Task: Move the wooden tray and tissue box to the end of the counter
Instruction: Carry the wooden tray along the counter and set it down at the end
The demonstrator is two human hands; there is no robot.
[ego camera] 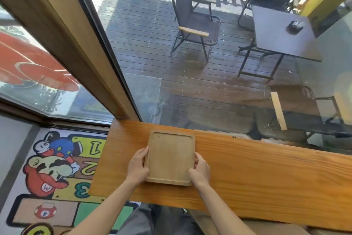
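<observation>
Pale wooden rectangular tray [171, 158] with a raised rim lies flat near the left end of the orange-brown plank counter [247, 173], left hand [137, 166] clamped on its left edge, right hand [199, 171] gripping its right edge; below left, a colourful cartoon floor rug [57, 173].

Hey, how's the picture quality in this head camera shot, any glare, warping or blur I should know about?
Head view: strong wide-angle warping bends the window frame and the counter; daylight blows out the top edge to white; hazy reflections veil the glass at right. The wooden tray, the left hand and the right hand are evenly lit and reasonably sharp.
</observation>
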